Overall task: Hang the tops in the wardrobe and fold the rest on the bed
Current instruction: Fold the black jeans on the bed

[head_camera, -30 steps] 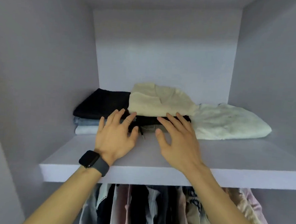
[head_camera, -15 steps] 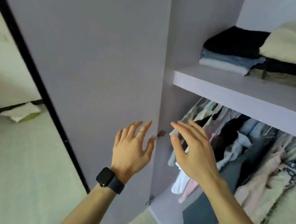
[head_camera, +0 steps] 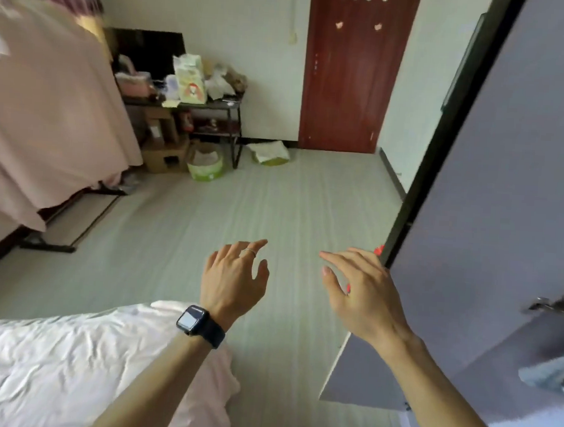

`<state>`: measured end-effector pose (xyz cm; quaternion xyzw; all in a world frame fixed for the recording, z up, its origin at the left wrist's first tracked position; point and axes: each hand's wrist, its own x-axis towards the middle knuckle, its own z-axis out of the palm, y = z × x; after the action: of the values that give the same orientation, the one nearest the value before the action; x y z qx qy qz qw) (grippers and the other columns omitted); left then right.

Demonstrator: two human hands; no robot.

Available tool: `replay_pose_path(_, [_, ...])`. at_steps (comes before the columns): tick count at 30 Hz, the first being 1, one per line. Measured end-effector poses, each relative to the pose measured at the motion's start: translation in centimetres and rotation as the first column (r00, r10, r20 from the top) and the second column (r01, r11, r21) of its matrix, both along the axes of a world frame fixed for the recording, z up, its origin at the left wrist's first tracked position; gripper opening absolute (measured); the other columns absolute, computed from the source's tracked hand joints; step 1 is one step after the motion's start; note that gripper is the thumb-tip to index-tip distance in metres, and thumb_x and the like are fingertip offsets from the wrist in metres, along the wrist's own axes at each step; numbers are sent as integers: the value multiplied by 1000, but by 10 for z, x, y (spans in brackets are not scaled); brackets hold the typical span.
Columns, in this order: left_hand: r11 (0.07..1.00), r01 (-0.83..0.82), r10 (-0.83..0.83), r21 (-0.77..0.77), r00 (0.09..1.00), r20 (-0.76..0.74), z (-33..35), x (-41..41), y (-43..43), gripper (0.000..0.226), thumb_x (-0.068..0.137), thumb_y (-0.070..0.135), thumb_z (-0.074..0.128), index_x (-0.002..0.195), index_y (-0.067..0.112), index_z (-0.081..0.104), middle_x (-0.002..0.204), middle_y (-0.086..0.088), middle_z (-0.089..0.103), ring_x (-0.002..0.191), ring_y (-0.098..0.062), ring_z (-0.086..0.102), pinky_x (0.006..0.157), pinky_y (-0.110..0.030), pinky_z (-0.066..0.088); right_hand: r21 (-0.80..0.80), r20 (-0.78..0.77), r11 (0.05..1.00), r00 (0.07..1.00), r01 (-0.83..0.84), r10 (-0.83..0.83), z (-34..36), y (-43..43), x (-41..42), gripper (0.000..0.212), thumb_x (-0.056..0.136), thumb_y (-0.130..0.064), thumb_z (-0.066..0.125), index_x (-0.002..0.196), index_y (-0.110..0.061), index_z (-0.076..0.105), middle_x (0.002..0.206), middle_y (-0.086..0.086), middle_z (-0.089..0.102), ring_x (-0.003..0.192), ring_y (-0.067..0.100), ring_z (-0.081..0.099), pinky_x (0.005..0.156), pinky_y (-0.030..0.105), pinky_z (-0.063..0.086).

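Note:
My left hand (head_camera: 234, 276), with a dark watch on the wrist and a ring on one finger, hovers over the floor with relaxed fingers, holding nothing. My right hand (head_camera: 361, 291) floats beside it at the same height, fingers spread, also holding nothing. The bed (head_camera: 50, 364) with its crumpled white cover fills the lower left, under my left forearm. The lilac wardrobe door (head_camera: 513, 194) stands open at the right, close to my right hand. No loose garment shows on the visible part of the bed.
A pink cloth (head_camera: 43, 99) hangs over a rack at the left. A cluttered black side table (head_camera: 188, 105), cardboard boxes (head_camera: 165, 153) and a green bucket (head_camera: 206, 165) stand at the far wall. A brown room door (head_camera: 349, 69) is shut behind pale floor (head_camera: 241, 211).
My hands left the folded stack on the wardrobe shelf and came down. The view swung left, from the wardrobe's inside to the room, the floor and the bed.

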<state>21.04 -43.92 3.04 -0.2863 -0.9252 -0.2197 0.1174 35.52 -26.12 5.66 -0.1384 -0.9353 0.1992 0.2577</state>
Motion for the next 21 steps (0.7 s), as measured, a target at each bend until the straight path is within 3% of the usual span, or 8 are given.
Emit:
replay_pose_path(6, [982,-167,159,-89,983,-89,6,-113,-78,49,95,41,53,143,36,51,130,5,62,121,-22,53,103,-39,36,69,58,993,994,-98,94,6,-40,-132,31,99,-33,60,128,-27,70,127,-6,68,130,25,51,106,39,42])
replay_pose_path(11, [958,-253,230,-137,960,-160,27,-212,-120,54,96,42,52,149,32,45,143,-1,54,136,-24,42,112,-46,30,165,136,979,986,-117,95,26,-51,-237,44,102,-48,43,144,-38,52,154,-3,47,147,21,31,118,39,28])
replay_pose_path(21, [897,-412,375,-161,901,-216,48,-373,-144,63,93,46,56,153,35,38,154,-5,43,145,-27,33,115,-52,25,152,88,974,983,-171,159,62,-34,-433,48,102,-52,37,149,-41,45,160,-4,38,149,21,23,121,41,22])
